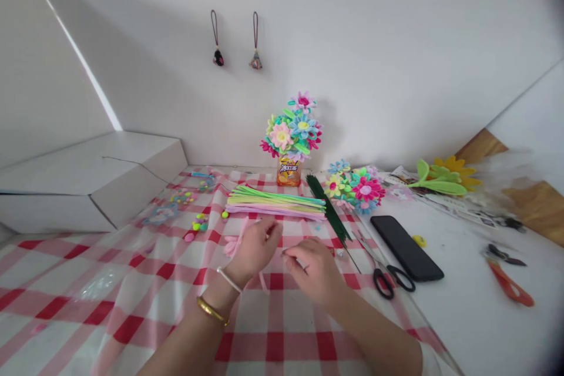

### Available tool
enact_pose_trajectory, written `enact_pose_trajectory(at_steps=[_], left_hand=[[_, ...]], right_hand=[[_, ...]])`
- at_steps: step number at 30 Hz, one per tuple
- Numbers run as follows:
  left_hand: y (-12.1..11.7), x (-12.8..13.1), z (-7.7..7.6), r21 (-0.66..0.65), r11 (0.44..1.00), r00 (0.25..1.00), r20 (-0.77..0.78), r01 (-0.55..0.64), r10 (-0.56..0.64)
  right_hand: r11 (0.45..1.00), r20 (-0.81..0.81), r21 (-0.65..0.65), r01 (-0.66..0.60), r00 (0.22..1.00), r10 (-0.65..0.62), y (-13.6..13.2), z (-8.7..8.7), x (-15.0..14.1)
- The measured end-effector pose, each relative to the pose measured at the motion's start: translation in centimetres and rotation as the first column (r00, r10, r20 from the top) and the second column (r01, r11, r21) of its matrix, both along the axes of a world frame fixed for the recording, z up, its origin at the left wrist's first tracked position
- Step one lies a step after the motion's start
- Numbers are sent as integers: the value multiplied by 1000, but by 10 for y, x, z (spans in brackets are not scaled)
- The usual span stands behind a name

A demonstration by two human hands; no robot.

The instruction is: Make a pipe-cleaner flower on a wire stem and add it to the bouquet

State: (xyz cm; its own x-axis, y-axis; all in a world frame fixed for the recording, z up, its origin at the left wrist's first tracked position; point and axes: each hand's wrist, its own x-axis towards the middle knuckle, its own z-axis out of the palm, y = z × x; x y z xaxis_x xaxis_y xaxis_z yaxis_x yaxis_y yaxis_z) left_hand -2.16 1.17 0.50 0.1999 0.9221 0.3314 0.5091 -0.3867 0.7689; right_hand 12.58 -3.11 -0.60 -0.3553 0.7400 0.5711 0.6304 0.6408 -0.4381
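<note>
Over the middle of the tablecloth, my left hand [261,242] has its fingers curled closed. Whatever lies between them is hidden. Pink pipe cleaners [231,245], some bent into loops, show beside and behind that hand, and a pink length comes out below the wrist. Facing it from the right, my right hand [315,267] is closed with thumb and forefinger pinched together; what they hold is too small to name. The two hands are close but apart. Just beyond them lies a bundle of green, yellow and lilac pipe cleaners [275,202].
Dark green stems [328,208], scissors [382,270] and a black phone [406,248] lie to the right. Behind stand pipe-cleaner flowers in an orange container [289,172]; another bouquet [356,187] lies beside it. Orange-handled pliers [509,279] are far right. Pom-poms [200,223] and a white box [136,179] are left.
</note>
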Motion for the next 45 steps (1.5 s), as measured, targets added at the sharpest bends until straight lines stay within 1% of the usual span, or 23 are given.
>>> enact_pose_trajectory(at_steps=[2, 4, 7, 9, 10, 14, 19, 24, 28, 32, 37, 42, 45], left_hand=[[-6, 8, 0, -108, 976, 976, 127, 189, -175], [-9, 13, -1, -177, 939, 928, 288, 294, -237], [-9, 15, -3, -235, 906, 839, 508, 353, -196], [-7, 14, -3, -277, 879, 790, 592, 388, -162], [-7, 13, -4, -298, 866, 778, 610, 402, -152], [-5, 9, -2, -355, 827, 761, 636, 436, -127], [-6, 7, 2, -393, 791, 746, 656, 469, -116], [-7, 5, 1, -398, 772, 746, 651, 496, -143], [-7, 4, 0, -392, 762, 733, 663, 515, -154], [-7, 4, 0, -386, 763, 732, 662, 518, -162], [-7, 4, 2, -389, 762, 733, 662, 517, -159], [-6, 4, 3, -372, 787, 743, 651, 492, -157], [-5, 5, 2, -367, 791, 743, 651, 490, -158]], right_hand=[[997, -60, 17, 72, 996, -70, 6, 5, 8], [992, -106, 16, 124, 987, -122, 9, 9, 13], [989, -155, -20, 150, 976, -151, 10, 10, 16], [987, -179, -68, 145, 972, -155, 11, 9, 16], [985, -188, -90, 149, 968, -164, 11, 8, 16], [979, -210, -138, 149, 962, -176, 9, 6, 15], [991, -257, -106, 80, 961, -105, 7, 7, 14], [992, -275, -120, 27, 960, -59, 5, 8, 14], [990, -282, -141, 16, 958, -55, 4, 9, 14], [989, -287, -150, 7, 957, -50, 5, 9, 14], [991, -293, -132, 1, 955, -40, 5, 9, 14], [983, -310, -180, 22, 948, -78, 7, 9, 16], [985, -306, -170, -8, 951, -45, 9, 9, 17]])
